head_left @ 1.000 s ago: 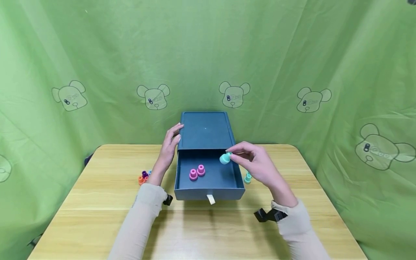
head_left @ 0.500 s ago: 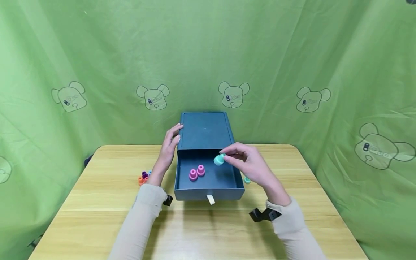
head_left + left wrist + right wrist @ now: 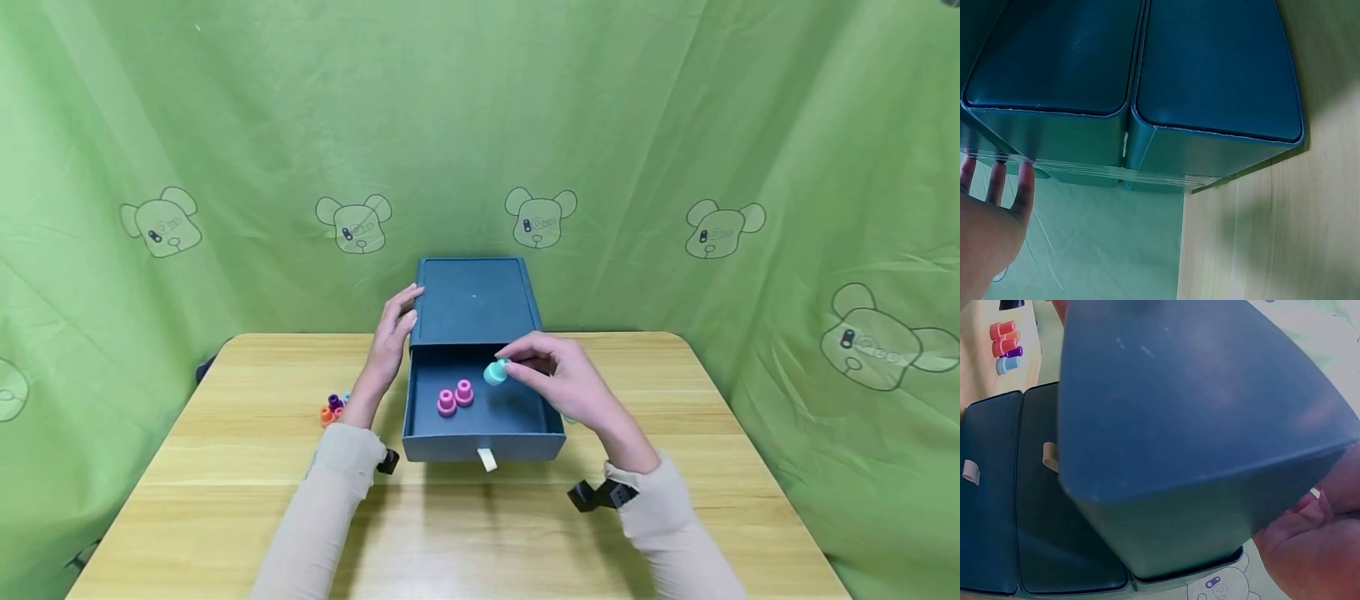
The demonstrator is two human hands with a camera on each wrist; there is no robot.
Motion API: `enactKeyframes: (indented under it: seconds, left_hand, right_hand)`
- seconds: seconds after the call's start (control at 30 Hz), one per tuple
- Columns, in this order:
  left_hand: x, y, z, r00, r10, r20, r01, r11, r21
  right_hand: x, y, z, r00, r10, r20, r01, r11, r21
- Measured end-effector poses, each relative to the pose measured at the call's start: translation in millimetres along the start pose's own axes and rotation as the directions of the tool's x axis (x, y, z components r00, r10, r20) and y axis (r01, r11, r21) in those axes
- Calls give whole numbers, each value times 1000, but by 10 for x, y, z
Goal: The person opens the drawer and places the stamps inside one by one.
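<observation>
My right hand [image 3: 558, 375] pinches a teal stepped peg [image 3: 495, 372] between thumb and fingertips, above the pulled-out top drawer [image 3: 483, 448] of a dark blue drawer cabinet [image 3: 474, 300]. Two pink pegs [image 3: 455, 399] stand side by side on the drawer floor, left of the held one. My left hand [image 3: 388, 337] rests with extended fingers against the cabinet's left side; in the left wrist view its fingertips [image 3: 1024, 187] touch the cabinet edge. The drawer wall hides the held peg in the right wrist view, where part of my right hand [image 3: 1310, 531] shows.
Orange, purple and blue pegs [image 3: 330, 411] sit on the wooden table [image 3: 247, 467], left of the cabinet. Another teal piece [image 3: 570, 419] peeks out right of the drawer, mostly hidden. Lower drawers [image 3: 1066, 506] are closed. A green curtain [image 3: 450, 125] hangs behind.
My right hand has moved left with the teal peg, further over the drawer, and now covers most of the teal piece on the table. My left hand has stayed put.
</observation>
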State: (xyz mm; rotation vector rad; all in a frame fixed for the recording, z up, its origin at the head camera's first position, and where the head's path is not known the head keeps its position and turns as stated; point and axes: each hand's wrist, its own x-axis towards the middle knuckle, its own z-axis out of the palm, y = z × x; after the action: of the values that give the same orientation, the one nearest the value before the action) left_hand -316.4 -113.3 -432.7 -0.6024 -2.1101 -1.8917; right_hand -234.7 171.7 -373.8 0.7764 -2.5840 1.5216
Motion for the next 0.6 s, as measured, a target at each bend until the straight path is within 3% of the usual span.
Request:
enactKeyframes:
  seconds: [0.6]
  left_hand:
    - [0, 15, 7, 1000, -1, -9, 1, 1000, -11]
  right_hand:
    - [32, -16, 104, 998, -39, 51, 47, 985, -166]
